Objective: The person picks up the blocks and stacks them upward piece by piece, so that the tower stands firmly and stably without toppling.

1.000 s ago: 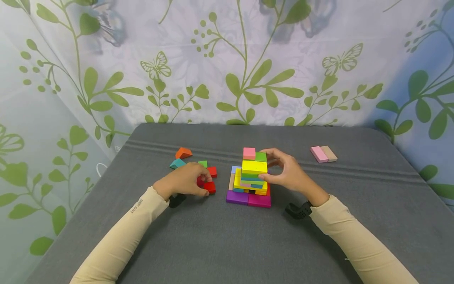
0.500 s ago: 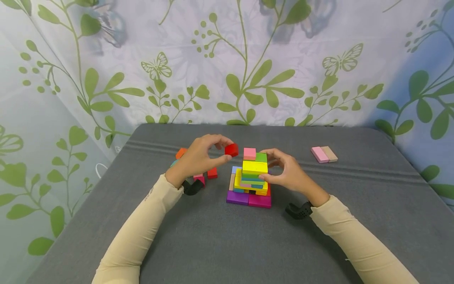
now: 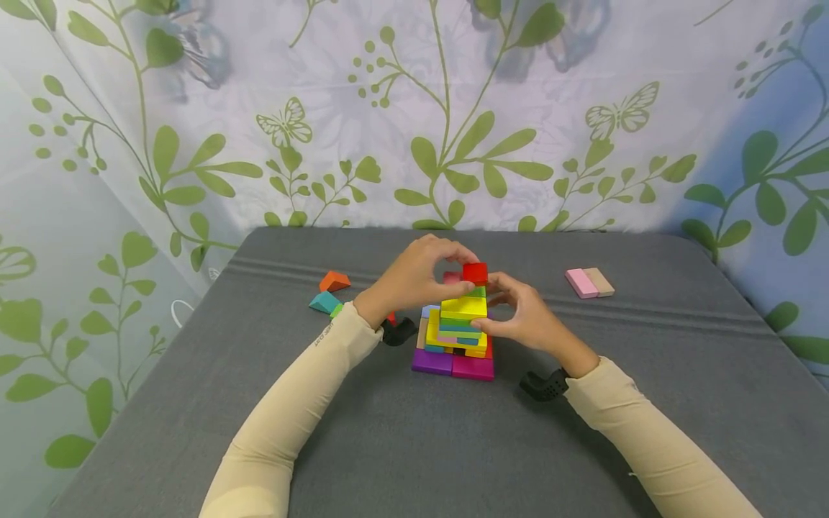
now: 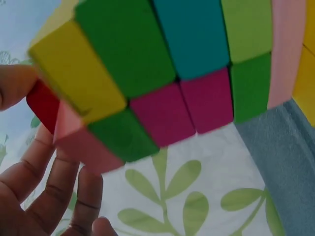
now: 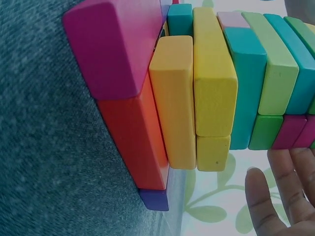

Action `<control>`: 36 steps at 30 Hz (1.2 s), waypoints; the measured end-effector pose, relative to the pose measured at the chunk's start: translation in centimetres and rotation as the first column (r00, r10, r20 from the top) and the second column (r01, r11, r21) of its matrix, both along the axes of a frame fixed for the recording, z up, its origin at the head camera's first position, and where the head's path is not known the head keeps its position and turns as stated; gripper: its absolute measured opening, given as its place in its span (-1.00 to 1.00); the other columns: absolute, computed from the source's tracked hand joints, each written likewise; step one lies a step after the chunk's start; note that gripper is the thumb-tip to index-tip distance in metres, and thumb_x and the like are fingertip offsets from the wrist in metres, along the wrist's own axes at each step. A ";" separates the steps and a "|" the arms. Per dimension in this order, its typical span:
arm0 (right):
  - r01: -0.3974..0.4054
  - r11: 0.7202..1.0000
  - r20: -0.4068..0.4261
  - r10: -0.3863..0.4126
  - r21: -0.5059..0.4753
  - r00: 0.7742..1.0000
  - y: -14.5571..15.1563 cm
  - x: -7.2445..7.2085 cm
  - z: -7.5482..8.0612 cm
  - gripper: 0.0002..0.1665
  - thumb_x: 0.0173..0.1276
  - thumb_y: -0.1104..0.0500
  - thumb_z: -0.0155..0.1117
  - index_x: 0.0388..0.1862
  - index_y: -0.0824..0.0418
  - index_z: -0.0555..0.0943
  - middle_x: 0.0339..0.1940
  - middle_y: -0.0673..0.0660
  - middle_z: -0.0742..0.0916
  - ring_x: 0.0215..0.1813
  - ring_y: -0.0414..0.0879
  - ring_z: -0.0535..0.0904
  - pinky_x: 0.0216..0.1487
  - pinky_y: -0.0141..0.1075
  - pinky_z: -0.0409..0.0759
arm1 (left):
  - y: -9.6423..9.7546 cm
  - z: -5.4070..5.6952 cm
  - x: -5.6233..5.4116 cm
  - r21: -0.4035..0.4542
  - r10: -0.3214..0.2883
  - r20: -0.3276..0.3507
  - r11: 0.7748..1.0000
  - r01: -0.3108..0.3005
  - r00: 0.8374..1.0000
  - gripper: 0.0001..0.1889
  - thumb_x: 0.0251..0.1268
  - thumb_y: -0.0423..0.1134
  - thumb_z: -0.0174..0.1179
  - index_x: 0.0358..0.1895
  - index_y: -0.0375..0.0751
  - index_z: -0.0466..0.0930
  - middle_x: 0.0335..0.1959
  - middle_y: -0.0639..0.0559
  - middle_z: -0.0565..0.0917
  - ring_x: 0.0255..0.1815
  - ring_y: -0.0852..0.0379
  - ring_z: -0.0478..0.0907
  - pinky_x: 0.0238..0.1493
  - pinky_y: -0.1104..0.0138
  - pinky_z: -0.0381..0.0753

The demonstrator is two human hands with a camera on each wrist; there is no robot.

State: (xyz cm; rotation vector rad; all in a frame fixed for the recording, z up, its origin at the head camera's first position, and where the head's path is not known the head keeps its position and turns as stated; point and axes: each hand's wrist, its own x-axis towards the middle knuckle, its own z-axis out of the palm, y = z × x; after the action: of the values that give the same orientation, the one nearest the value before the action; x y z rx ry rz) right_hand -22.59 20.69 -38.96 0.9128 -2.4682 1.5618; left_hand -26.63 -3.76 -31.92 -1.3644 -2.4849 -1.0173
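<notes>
A tower of coloured wooden blocks [image 3: 463,308] stands mid-table on a base with purple [image 3: 432,362] and magenta [image 3: 473,367] blocks in front. My left hand [image 3: 421,277] pinches a red block [image 3: 476,273] between thumb and fingers at the tower's top right. Beside it, a pink block [image 4: 93,150] sits on the top layer, partly covered by the left hand in the head view. My right hand [image 3: 524,313] holds the upper tower from the right, thumb at the front by the yellow block, fingers behind. The right wrist view shows those fingers [image 5: 290,187] against the back layers.
Left of the tower lie an orange block [image 3: 334,280], a teal block [image 3: 324,301] and a green block [image 3: 336,310]; the left forearm hides other blocks. A pink block [image 3: 581,283] and a tan block [image 3: 599,281] lie back right. A leaf-patterned curtain [image 3: 363,108] hangs behind.
My left hand has picked up the red block from the pile at left and carried it right, up to the tower's top. My right hand has stayed at the tower.
</notes>
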 end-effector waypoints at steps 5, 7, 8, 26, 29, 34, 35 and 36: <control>-0.012 1.000 0.004 0.012 -0.001 1.000 0.0 -0.1 0.0 -0.38 0.28 0.34 0.54 0.29 0.45 0.55 0.17 0.30 0.73 0.15 -0.14 0.62 0.23 -0.08 0.68 | 0.9 -0.2 -0.1 -0.076 0.014 -0.039 0.997 -0.016 0.999 -0.70 0.40 -0.20 0.46 0.12 -0.19 0.80 0.05 0.00 0.82 0.10 -0.04 0.56 0.25 0.05 0.49; -0.014 1.000 0.006 0.014 -0.002 1.000 0.0 -0.1 -0.1 -0.37 0.28 0.34 0.54 0.30 0.46 0.55 0.18 0.30 0.73 0.16 -0.16 0.61 0.24 -0.04 0.68 | 1.0 -0.2 -0.1 -0.100 0.023 -0.046 0.995 -0.028 0.999 -0.70 0.39 -0.19 0.45 0.11 -0.18 0.80 0.06 -0.01 0.82 0.11 -0.05 0.56 0.27 0.01 0.48; -0.013 1.000 0.008 0.013 -0.003 1.000 0.0 -0.1 -0.1 -0.37 0.28 0.34 0.54 0.30 0.46 0.55 0.18 0.30 0.73 0.16 -0.15 0.61 0.24 -0.01 0.68 | 1.1 -0.2 -0.1 -0.113 0.030 -0.047 0.993 -0.035 0.998 -0.70 0.39 -0.18 0.44 0.11 -0.17 0.81 0.07 -0.01 0.81 0.13 -0.06 0.56 0.29 -0.01 0.47; -0.004 1.000 0.024 0.005 -0.002 1.000 0.1 0.0 0.0 -0.29 0.27 0.27 0.56 0.35 0.49 0.52 0.17 0.32 0.73 0.17 0.09 0.61 0.24 0.05 0.66 | 1.0 -0.4 -0.2 -0.179 0.084 0.002 0.980 -0.082 0.996 -0.67 0.39 -0.13 0.40 0.12 -0.16 0.81 0.13 -0.05 0.78 0.20 -0.08 0.52 0.29 0.03 0.46; -0.002 1.000 0.026 0.002 -0.001 1.000 0.1 0.0 0.0 -0.29 0.28 0.27 0.56 0.35 0.49 0.52 0.17 0.32 0.73 0.17 0.06 0.61 0.24 0.04 0.66 | 0.9 -0.4 -0.2 -0.181 0.082 0.007 0.980 -0.079 0.997 -0.65 0.40 -0.11 0.41 0.16 -0.15 0.79 0.16 -0.04 0.78 0.21 -0.08 0.52 0.31 0.02 0.46; 0.001 1.000 0.035 -0.001 -0.006 0.999 0.1 0.1 0.0 -0.30 0.29 0.29 0.55 0.35 0.49 0.52 0.17 0.33 0.73 0.16 0.08 0.62 0.25 0.08 0.66 | -0.7 -0.3 -0.1 -0.096 0.034 0.089 0.995 -0.025 0.995 -0.53 0.46 -0.11 0.42 0.33 -0.21 0.69 0.27 -0.05 0.72 0.25 -0.08 0.52 0.37 0.03 0.47; 0.003 1.000 0.038 -0.003 -0.007 0.999 0.1 0.1 0.0 -0.31 0.29 0.30 0.55 0.35 0.49 0.52 0.17 0.33 0.73 0.16 0.09 0.62 0.25 0.10 0.65 | -1.2 -0.3 -0.1 -0.067 0.023 0.113 0.998 -0.016 0.993 -0.51 0.47 -0.12 0.41 0.37 -0.22 0.65 0.29 -0.06 0.70 0.26 -0.07 0.52 0.37 0.04 0.47; 0.005 1.000 0.043 -0.005 -0.008 0.999 0.1 0.1 0.0 -0.30 0.29 0.31 0.55 0.35 0.49 0.52 0.17 0.34 0.73 0.17 0.11 0.62 0.26 0.13 0.65 | -1.9 -0.2 -0.1 -0.040 0.015 0.140 0.999 -0.010 0.990 -0.49 0.49 -0.13 0.40 0.40 -0.23 0.62 0.30 -0.07 0.69 0.26 -0.07 0.52 0.36 0.04 0.49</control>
State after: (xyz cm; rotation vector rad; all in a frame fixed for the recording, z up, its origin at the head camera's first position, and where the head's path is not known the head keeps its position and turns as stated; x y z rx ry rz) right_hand -22.51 20.77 -38.92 0.8803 -2.4889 1.6047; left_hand -26.74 -5.62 -32.17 -1.3299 -2.6229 -1.1040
